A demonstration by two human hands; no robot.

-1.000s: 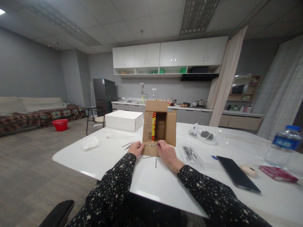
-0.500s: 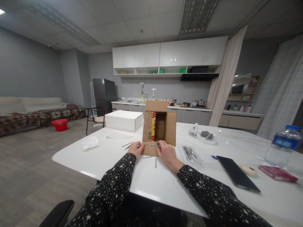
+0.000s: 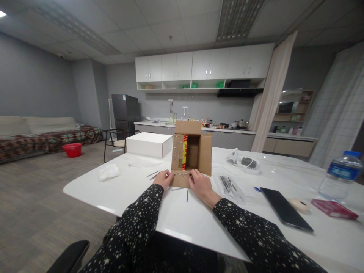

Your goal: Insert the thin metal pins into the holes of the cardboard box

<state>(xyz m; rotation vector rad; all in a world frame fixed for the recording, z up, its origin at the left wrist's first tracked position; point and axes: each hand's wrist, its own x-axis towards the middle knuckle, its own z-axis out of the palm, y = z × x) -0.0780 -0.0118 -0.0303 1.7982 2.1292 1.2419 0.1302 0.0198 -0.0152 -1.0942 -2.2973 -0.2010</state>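
Note:
An open cardboard box point(image 3: 205, 155) stands on the white table with its flaps folded out. Its front flap point(image 3: 179, 182) slopes down toward me. Across that flap runs a row of small silvery pieces point(image 3: 182, 174), between my two hands. At the row's left end my left hand point(image 3: 163, 179) has thumb and fingers pinched together. My right hand point(image 3: 200, 184) is closed in a similar way at the right end. What the fingertips hold is too small to make out. Small silvery dots point(image 3: 178, 149) also cover the box's left flap. Long nails point(image 3: 187, 196) lie near both hands.
A white box point(image 3: 148, 146) stands behind on the left, near a crumpled tissue point(image 3: 109, 172). On the right are a plastic bag of dark slim pieces point(image 3: 229, 185), a phone point(image 3: 284, 208), a beige rounded object point(image 3: 298, 205), a magenta pack point(image 3: 334, 209) and a water bottle point(image 3: 341, 174).

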